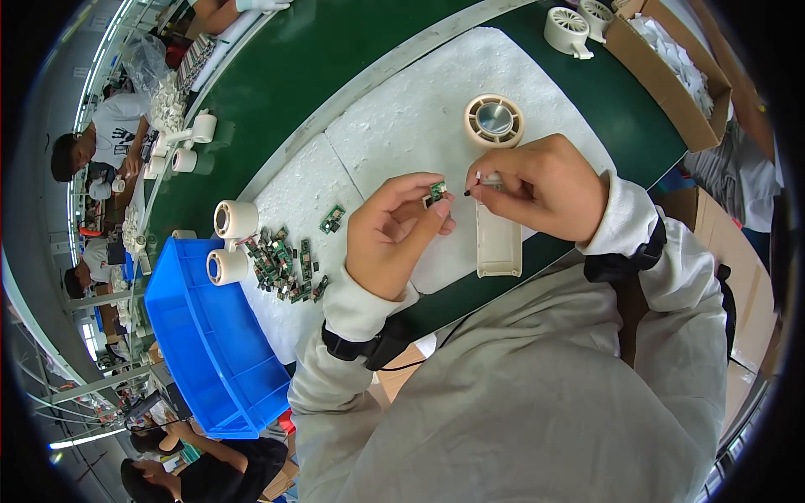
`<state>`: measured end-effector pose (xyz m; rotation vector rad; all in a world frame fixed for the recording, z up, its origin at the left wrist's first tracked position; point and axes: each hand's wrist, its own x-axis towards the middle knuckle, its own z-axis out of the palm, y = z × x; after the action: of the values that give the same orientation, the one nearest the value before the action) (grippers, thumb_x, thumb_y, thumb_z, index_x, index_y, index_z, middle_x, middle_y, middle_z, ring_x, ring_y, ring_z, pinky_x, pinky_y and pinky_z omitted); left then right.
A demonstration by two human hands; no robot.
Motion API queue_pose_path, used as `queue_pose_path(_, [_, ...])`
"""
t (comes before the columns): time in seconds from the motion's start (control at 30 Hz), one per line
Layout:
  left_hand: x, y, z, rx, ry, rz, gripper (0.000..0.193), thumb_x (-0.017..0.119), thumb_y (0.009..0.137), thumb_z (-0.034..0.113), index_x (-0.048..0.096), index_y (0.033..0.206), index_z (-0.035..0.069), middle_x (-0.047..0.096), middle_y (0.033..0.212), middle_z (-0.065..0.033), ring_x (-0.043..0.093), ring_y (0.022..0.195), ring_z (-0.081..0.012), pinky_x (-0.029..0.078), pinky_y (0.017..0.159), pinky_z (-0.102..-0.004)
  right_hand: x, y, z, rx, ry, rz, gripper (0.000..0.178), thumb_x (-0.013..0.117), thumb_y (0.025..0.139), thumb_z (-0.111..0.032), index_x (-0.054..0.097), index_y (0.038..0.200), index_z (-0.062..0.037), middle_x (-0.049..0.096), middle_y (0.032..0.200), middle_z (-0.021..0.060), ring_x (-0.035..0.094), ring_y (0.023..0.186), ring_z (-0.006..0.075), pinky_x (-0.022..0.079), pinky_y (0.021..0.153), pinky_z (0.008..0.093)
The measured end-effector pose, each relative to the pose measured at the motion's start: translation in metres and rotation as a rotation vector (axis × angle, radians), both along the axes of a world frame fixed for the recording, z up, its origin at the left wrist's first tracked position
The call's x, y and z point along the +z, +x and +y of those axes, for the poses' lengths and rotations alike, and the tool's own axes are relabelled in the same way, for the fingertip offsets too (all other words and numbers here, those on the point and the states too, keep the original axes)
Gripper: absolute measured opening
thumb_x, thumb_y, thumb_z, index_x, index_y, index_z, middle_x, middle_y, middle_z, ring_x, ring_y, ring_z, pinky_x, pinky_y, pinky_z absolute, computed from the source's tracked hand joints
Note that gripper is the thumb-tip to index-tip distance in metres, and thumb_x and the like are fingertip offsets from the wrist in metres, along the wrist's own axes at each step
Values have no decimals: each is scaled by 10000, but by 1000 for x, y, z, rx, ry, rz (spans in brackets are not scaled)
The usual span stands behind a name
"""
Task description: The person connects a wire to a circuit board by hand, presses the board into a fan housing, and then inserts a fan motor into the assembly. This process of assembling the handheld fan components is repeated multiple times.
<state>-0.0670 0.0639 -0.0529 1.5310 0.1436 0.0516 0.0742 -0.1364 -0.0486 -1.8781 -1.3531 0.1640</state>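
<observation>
A small green circuit board [437, 192], dotted with pale and dark components, is pinched between the fingers of the left hand [392, 230], the nearer one; its long axis is partly hidden. It lies just left of the right hand's [549, 189] fingers, which close narrowly on something small, too tiny to identify. Beneath them, a cream handle shell [499, 247] runs lengthwise toward the person from a round fan head [494, 121], over white foam sheets [428, 96] on a green counter [633, 105].
</observation>
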Motion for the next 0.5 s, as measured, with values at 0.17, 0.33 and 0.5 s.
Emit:
queue_pose_path(0.17, [6, 1, -2, -49, -50, 15, 279, 638, 1002, -12, 612, 1275, -64, 703, 1143, -127, 713, 989, -176, 568, 895, -299, 3, -11, 3, -31, 48, 153, 141, 744, 877, -84, 728, 1014, -58, 495, 506, 31, 489, 423, 150, 369, 466, 302])
queue_pose_path(0.33, [4, -1, 2, -115, -15, 12, 332, 603, 1027, 0, 585, 1351, -69, 685, 1241, -154, 709, 1046, -189, 574, 937, -317, 2, -15, 4, -69, 62, 211, 145, 748, 858, -73, 737, 1001, -53, 449, 484, 16, 444, 416, 126, 353, 464, 296])
queue_pose_path(0.5, [4, -1, 1, -109, 43, -55, 359, 579, 1041, 3, 559, 1391, -72, 682, 1268, -172, 706, 1086, -207, 583, 951, -336, 3, -16, 4, -104, 79, 251, 155, 754, 850, -69, 742, 1003, -47, 411, 485, 4, 402, 429, 99, 343, 467, 291])
